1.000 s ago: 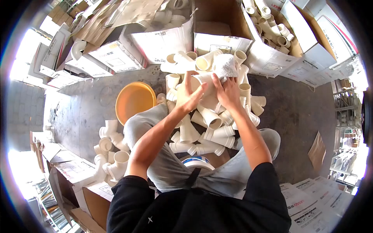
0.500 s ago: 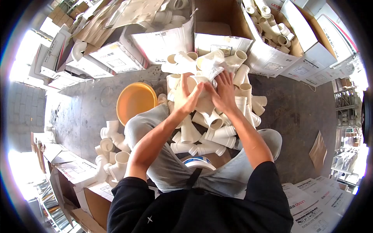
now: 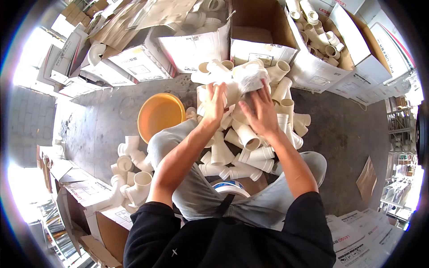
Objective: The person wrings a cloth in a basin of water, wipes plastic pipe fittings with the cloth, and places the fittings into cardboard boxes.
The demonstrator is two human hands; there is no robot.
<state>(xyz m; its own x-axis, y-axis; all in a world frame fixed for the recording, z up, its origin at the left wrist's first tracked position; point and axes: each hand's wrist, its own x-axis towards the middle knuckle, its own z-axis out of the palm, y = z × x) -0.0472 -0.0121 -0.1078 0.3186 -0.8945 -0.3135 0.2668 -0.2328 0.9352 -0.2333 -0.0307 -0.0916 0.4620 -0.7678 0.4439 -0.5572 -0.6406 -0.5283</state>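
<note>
My left hand [image 3: 215, 103] is on a white pipe fitting [image 3: 230, 91] above the pile, its fingers round the fitting's left side. A crumpled white cloth [image 3: 253, 78] lies against the upper right of that fitting. My right hand [image 3: 261, 109] touches the cloth with its fingertips, the thumb spread away to the left. Under and around both hands are many white pipe fittings [image 3: 248, 136], heaped on the floor between and beyond my knees.
An orange basin [image 3: 161, 117] stands left of the pile. Open cartons [image 3: 190, 52] line the far side, one with fittings [image 3: 319, 38]. More fittings [image 3: 142, 183] lie at the left. A white bucket [image 3: 231, 189] sits between my legs. Flattened cardboard [image 3: 367, 181] is at the right.
My hands have moved apart, and the fitting between them has turned. The cloth went left and down, then back up, bunched at my right fingertips. The view has shifted slightly.
</note>
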